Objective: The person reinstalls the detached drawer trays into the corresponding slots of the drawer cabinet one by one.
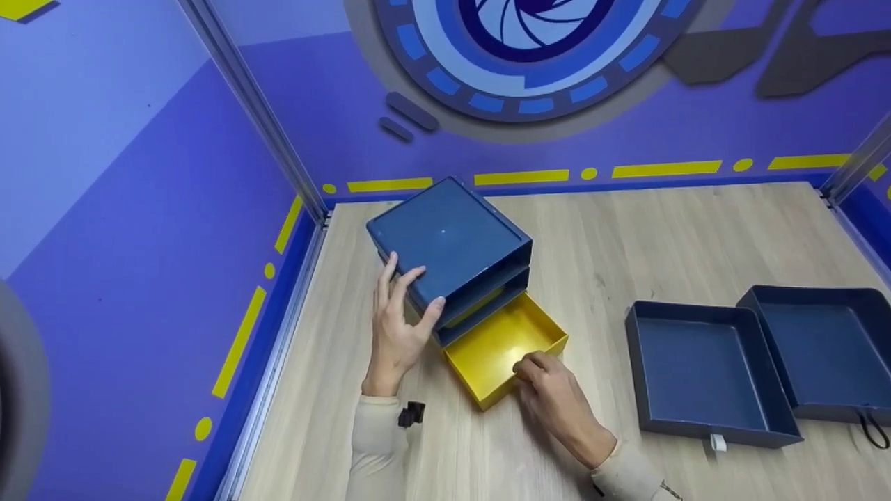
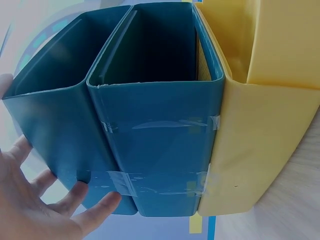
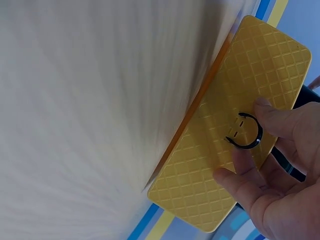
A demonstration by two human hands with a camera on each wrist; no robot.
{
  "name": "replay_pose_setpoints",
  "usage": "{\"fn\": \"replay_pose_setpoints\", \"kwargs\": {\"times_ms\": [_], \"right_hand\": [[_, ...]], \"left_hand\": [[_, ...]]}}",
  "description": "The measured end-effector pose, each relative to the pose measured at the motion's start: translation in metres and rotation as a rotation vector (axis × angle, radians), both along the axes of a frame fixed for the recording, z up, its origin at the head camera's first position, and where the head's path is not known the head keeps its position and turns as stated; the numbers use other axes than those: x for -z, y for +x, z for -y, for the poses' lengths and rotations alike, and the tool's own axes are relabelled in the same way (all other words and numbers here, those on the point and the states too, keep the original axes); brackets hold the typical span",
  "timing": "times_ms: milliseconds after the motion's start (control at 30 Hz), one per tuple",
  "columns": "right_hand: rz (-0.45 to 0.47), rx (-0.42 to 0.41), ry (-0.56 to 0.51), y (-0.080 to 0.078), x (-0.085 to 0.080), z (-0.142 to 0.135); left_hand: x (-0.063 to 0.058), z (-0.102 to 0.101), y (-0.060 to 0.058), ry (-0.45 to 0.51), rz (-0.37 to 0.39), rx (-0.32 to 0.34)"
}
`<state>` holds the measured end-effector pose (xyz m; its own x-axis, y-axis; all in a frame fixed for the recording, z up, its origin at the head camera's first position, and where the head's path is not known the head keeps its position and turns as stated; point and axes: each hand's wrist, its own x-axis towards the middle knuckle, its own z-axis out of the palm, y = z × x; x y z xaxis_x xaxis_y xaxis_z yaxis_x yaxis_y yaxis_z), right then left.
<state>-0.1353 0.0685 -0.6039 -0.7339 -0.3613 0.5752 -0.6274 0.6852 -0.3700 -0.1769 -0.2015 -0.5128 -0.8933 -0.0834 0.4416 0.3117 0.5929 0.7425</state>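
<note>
A dark blue drawer unit (image 1: 445,243) stands angled on the table. In the left wrist view it has two blue tiers (image 2: 160,107) taped together and a yellow tier (image 2: 250,140). A yellow drawer (image 1: 501,348) sticks out at the bottom. My left hand (image 1: 400,334) rests with spread fingers along the unit's near left side and top edge. My right hand (image 1: 557,403) is at the drawer's front. In the right wrist view, thumb and fingers lie around the black loop pull (image 3: 259,135), without a visible pinch, before the textured front panel (image 3: 200,165).
Two blue drawers, one with a pale tab (image 1: 717,442), lie to the right: a nearer drawer (image 1: 703,369) and a farther drawer (image 1: 835,348) with a black loop. Purple walls (image 1: 167,229) bound the wooden table (image 1: 592,243).
</note>
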Motion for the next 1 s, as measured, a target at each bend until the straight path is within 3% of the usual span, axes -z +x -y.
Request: {"fn": "replay_pose_setpoints", "kwargs": {"times_ms": [1000], "right_hand": [[0.024, -0.001, 0.006, -0.0104, 0.0035, 0.0088]], "left_hand": [[0.0001, -0.0018, 0.0004, -0.002, -0.014, -0.012]]}}
